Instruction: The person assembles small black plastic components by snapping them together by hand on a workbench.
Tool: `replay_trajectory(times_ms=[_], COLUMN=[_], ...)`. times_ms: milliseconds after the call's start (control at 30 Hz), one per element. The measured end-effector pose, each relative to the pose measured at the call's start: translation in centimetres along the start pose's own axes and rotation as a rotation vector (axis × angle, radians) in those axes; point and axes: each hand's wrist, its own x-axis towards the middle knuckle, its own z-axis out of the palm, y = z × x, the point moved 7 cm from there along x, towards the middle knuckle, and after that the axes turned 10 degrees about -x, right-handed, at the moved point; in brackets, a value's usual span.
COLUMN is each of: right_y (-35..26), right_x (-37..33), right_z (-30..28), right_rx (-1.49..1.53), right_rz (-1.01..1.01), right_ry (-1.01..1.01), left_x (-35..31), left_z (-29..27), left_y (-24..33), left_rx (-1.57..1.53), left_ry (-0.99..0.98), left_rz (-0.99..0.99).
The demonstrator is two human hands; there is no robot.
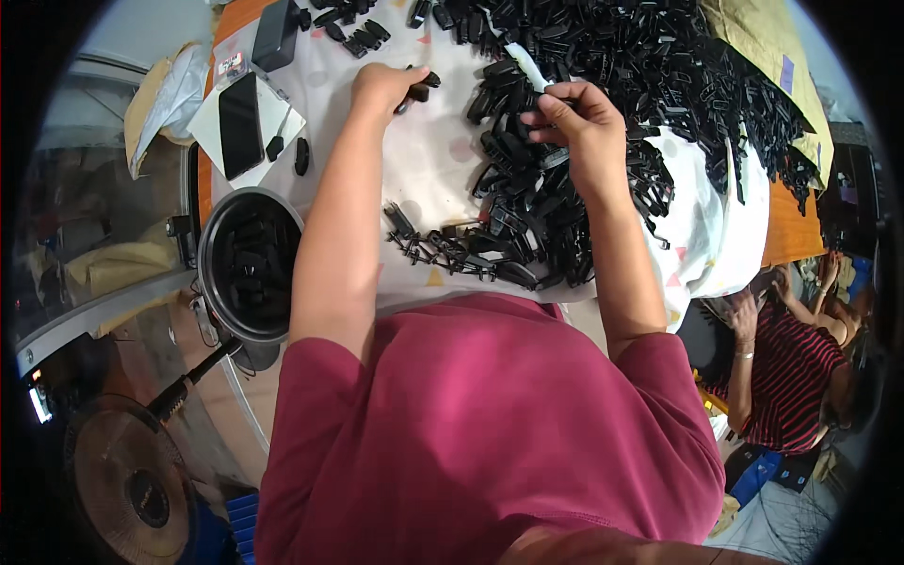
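Observation:
My left hand (377, 91) is closed around small black plastic pieces (421, 91), above the pale patterned cloth (428, 165). To its right, my right hand (597, 124) reaches over the left side of a big heap of black plastic pieces (612, 42). Its thumb and fingers are pinched together; what lies between them is mostly hidden among the dark parts. A white strip (527, 68) ends right at these fingertips, and I cannot tell if they grip it. Closer to me, thin black pieces (443, 250) lie in a loose row.
At the left are a phone (241, 127) on a white square, a dark box (277, 36) and a round metal bowl (203, 268) holding black pieces. A fan (132, 480) stands lower left. Another person in a striped shirt (791, 377) sits at the right. Brown paper (753, 28) borders the heap.

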Motion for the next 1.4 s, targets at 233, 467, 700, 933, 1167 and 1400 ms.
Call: replay_trajectory(times_ms=[233,467,700,933,1167,1400], right_y=[0.2,-2.9,-3.3,-3.0,-2.5,-4.3], right_x=[-0.6,-1.4,-2.5,-3.4,-4.2,-5.7], right_z=[1.3,2.0,2.6,2.8,4.3,4.1], right_rx=[0.003,0.493,0.297,0.189,0.337,0.000], right_rz=[0.014,0.103,0.181,0.234,0.102,-0.171], right_ry=[-0.037,-0.112,-0.145,-0.208,-0.137,-0.161], left_x=[0.1,-15.3,-19.9,-21.2,-19.1,-19.7], left_z=[1.8,2.5,1.6,1.7,3.4,3.1], left_y=[2.0,9.2,11.5,11.7,7.8,6.1], left_rx=[0.268,-0.241,0.084,0.293,-0.649,-0.859], left_ry=[0.021,-0.281,-0.192,-0.188,-0.223,-0.483], left_rz=[0.188,0.787,1.085,1.307,0.596,0.320])
